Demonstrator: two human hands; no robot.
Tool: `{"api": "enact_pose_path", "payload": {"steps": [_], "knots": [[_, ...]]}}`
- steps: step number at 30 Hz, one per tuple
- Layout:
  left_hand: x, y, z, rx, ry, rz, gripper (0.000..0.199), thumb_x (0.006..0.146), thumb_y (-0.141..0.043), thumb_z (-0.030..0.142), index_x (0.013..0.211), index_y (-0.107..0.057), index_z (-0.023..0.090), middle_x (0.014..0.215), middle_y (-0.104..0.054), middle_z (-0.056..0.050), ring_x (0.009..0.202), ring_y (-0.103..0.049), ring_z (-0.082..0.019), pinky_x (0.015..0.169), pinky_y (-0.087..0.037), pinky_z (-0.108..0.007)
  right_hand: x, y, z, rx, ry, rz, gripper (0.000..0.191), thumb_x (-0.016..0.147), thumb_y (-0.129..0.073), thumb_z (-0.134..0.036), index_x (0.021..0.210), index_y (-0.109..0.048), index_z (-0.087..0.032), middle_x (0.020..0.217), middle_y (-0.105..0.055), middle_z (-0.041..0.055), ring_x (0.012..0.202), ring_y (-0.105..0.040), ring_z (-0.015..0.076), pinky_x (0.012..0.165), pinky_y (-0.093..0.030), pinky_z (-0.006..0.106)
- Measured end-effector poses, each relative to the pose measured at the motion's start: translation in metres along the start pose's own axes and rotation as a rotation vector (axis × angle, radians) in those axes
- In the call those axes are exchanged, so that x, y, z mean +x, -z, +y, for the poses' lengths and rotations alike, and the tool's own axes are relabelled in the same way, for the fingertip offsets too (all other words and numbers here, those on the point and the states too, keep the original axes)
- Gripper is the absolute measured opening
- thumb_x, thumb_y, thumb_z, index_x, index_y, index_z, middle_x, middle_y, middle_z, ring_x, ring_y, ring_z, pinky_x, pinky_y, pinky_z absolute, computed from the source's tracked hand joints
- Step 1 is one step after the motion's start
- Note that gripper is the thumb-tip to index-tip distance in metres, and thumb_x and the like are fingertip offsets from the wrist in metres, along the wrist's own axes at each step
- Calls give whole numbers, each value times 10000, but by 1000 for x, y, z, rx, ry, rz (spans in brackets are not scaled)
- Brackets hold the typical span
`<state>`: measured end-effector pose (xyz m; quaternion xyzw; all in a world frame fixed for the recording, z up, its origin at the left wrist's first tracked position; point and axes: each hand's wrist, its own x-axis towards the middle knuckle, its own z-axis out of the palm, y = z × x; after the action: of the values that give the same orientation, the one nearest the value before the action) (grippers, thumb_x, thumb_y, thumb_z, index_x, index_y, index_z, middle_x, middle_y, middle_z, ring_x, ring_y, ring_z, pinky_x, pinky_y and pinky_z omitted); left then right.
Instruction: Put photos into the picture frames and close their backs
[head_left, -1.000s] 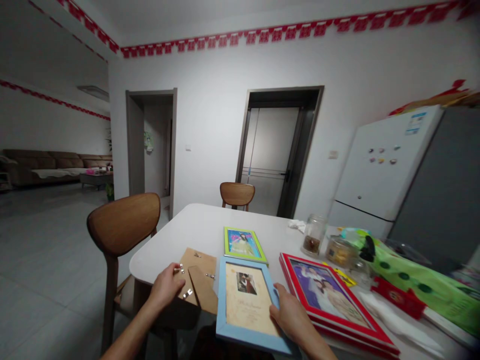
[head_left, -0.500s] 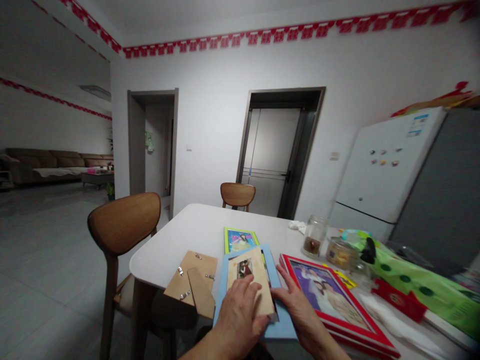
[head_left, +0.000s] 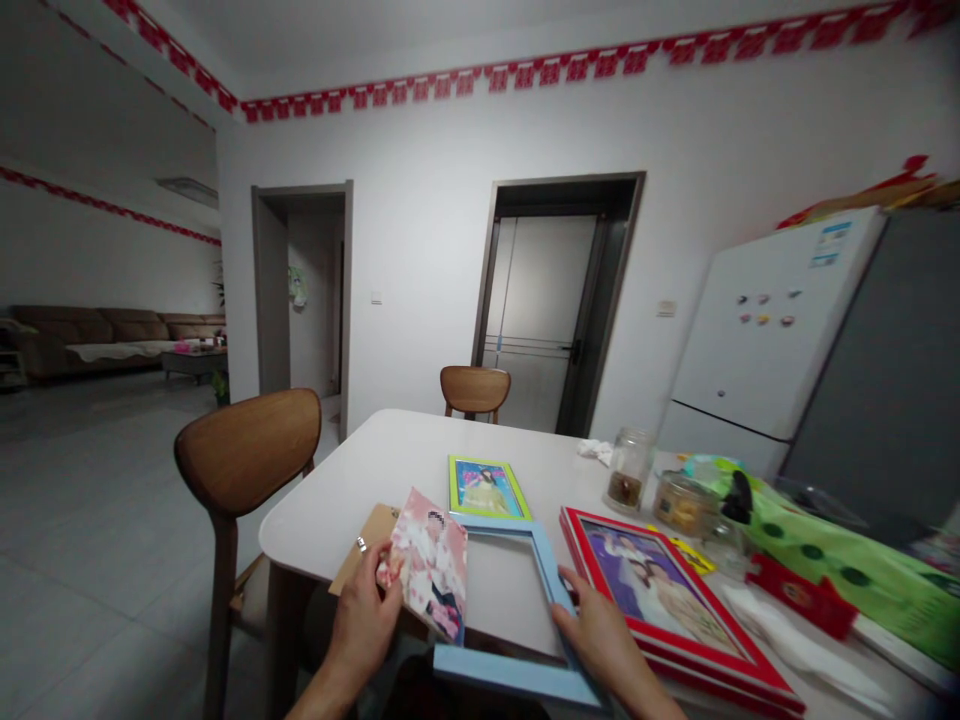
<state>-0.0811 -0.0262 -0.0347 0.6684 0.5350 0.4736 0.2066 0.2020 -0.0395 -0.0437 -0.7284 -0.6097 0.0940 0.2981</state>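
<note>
My left hand [head_left: 365, 608] pinches the left edge of a pink photo print [head_left: 427, 560], holding it tilted over the left side of a light-blue picture frame [head_left: 517, 672]. That frame has an open middle through which the table shows. On its right side, my right hand [head_left: 600, 625] is closed around the rail. Partly covered by the photo, a brown backing board [head_left: 352, 562] with metal clips lies at the table's left edge. A green-rimmed framed picture [head_left: 487, 488] lies just beyond the blue frame. Stacked red picture frames [head_left: 675, 600] rest beside my right hand.
On the white table [head_left: 420, 440] stand a glass jar [head_left: 628, 470] with dark contents and a lidded container [head_left: 682, 502]. A green package [head_left: 840, 560] and a red box [head_left: 799, 597] fill the right side. Wooden chairs stand at the left [head_left: 251, 450] and far side.
The photo, earlier face-hidden with other pale sheets over the blue frame, is now lifted left by my left hand. The frame's opening is bare, and my right hand has closed on its rail.
</note>
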Motion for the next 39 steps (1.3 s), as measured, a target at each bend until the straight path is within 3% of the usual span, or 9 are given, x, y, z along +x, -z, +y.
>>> {"api": "enact_pose_path", "payload": {"steps": [4,7,12,15,20,27,33,36,39], "knots": [[-14,5,-19,206,123,-166,376,747,-438,311,1101,-457,185,1021,-590,-82,893,-561,-241,733,-406,-310,-5,-10,3,-182,55,2,427,690,-417,-176,1088,-515,-57,1014,-606,161,931,-560,214,831,-384,287],[-16,10,-23,352,134,-199,396,749,-440,352,1115,-459,203,1043,-583,-77,915,-552,-244,746,-396,-316,-9,-13,1,-257,82,3,360,704,-429,-173,1030,-557,-92,996,-613,148,948,-547,214,841,-372,278],[-15,11,-16,466,-62,-173,353,746,-432,302,1059,-512,159,1052,-557,-101,986,-497,-235,836,-367,-329,-13,-12,-3,-311,107,-20,329,728,-413,-180,999,-574,-89,980,-612,148,939,-548,213,838,-376,274],[-22,3,-11,450,-157,-241,420,689,-489,247,1102,-503,168,1130,-514,-104,1072,-431,-244,919,-313,-355,-15,-10,-4,-290,109,-19,298,727,-421,-184,963,-590,-116,954,-621,132,915,-556,208,817,-386,274],[-29,-18,-9,418,-225,-383,606,569,-539,127,1166,-468,203,1274,-401,-82,1175,-321,-259,996,-212,-394,-16,-10,-1,-263,122,-15,295,727,-422,-185,959,-591,-117,962,-617,129,911,-556,204,811,-388,272],[-18,-29,2,490,-301,-451,528,640,-428,79,1141,-501,226,1235,-456,-77,1144,-379,-251,980,-240,-421,-17,-10,-2,-265,134,-28,323,722,-426,-195,984,-587,-95,949,-609,140,902,-549,208,813,-382,277],[-11,-23,7,332,-310,-347,474,671,-420,113,1120,-524,225,1186,-507,-64,1099,-437,-237,960,-299,-402,-17,-12,-4,-256,141,-43,349,719,-422,-203,1005,-585,-87,950,-606,143,895,-547,215,819,-388,287],[2,-14,16,25,-245,-185,372,735,-401,177,1070,-559,212,1121,-557,-53,1055,-480,-221,941,-335,-368,-18,-12,-10,-203,139,2,359,701,-444,-220,1003,-593,-94,1073,-562,161,1001,-503,245,896,-349,328],[15,-11,33,-400,-45,-15,325,789,-405,311,1038,-564,173,1027,-605,-63,1007,-515,-233,891,-384,-362,-22,-13,-27,32,151,34,374,698,-455,-266,1010,-586,-108,1129,-535,155,1054,-473,246,932,-324,350]]}}
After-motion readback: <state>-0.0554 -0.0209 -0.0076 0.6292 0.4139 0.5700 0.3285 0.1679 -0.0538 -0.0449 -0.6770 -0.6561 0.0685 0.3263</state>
